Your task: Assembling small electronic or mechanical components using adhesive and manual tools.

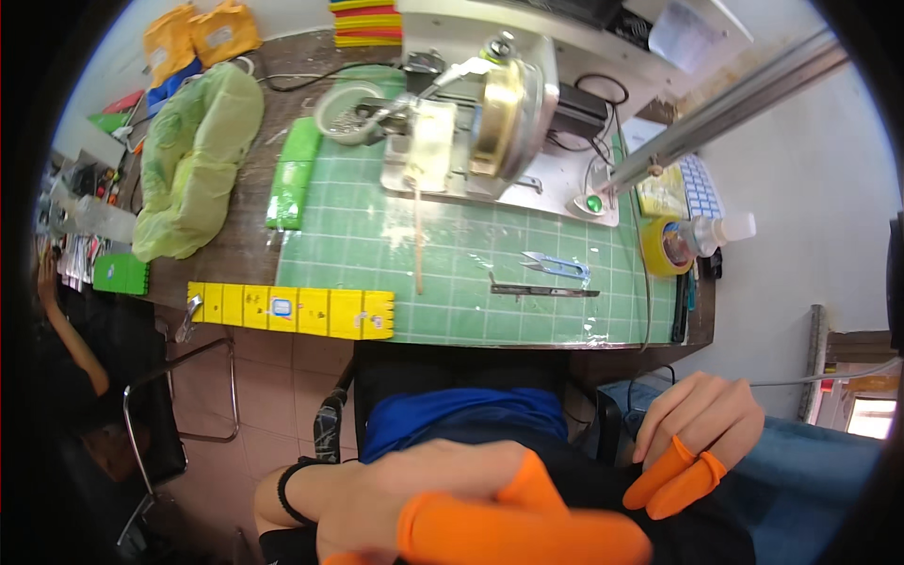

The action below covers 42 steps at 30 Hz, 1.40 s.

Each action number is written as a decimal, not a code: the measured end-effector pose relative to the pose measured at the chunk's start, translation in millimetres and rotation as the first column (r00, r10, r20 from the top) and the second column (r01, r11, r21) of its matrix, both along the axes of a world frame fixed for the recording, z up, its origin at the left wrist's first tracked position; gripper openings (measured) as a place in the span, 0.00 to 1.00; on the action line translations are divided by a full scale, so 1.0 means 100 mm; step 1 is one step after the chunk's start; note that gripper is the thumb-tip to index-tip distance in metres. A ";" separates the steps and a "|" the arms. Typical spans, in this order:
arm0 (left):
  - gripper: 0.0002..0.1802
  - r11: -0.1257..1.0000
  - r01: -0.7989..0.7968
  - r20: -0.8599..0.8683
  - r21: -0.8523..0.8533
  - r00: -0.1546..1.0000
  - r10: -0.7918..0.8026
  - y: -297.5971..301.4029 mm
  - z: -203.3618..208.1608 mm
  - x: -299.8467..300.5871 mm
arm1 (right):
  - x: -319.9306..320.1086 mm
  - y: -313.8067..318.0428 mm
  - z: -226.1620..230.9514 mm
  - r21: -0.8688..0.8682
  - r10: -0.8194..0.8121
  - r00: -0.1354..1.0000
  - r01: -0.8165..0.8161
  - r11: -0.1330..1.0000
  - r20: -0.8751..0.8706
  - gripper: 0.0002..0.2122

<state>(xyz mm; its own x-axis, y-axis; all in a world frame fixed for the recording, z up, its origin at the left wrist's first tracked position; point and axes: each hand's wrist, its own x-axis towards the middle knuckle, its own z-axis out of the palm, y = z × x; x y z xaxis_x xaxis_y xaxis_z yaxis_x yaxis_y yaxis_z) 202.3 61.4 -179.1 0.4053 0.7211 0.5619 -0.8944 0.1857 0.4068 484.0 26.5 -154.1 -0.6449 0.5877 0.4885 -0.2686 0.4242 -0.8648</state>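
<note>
Both hands are held in front of my body, below the table edge and apart from each other. My left hand (443, 499) is large and blurred at the bottom. Orange finger cots cover its thumb and a stretched-out finger, and nothing shows in its grasp. To the right, my right hand (706, 428) has bent fingers, two of them in orange cots lying close together; anything between them is hidden. On the green cutting mat (358, 245) lie blue thread snips (557, 266) and dark tweezers (544, 290). Neither hand touches them.
A bench machine with a brass-coloured wheel (497, 122) stands at the back, a bowl of small metal parts (350, 111) beside it. A yellow strip (292, 309) crosses the front left edge. A clear bottle (692, 235) stands right. Another person's arm (73, 339) shows far left.
</note>
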 end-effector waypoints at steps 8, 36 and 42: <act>0.13 0.903 0.138 -0.813 0.407 0.505 0.290 0.37 -0.48 0.50 | 0.44 -0.22 -0.44 -0.264 -0.344 0.939 0.337 0.903 0.021 0.09; 0.17 0.736 0.006 -0.713 0.677 0.251 0.655 -0.16 -0.64 -0.63 | -0.70 -0.09 -0.60 -0.244 0.033 0.877 0.097 0.965 0.480 0.24; 0.25 0.783 -0.277 -0.726 0.556 -0.621 0.296 -0.79 -1.35 -1.57 | -0.67 0.09 -0.72 -0.410 0.020 0.908 0.169 0.896 0.418 0.05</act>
<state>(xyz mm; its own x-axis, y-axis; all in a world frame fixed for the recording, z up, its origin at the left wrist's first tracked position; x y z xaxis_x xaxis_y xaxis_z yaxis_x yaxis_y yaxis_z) 45.3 -17.8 -314.5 -0.0394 0.9920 -0.1202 0.8021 0.1031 0.5882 417.4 35.3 -226.1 -0.6737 0.7301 -0.1146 0.1591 -0.0081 -0.9872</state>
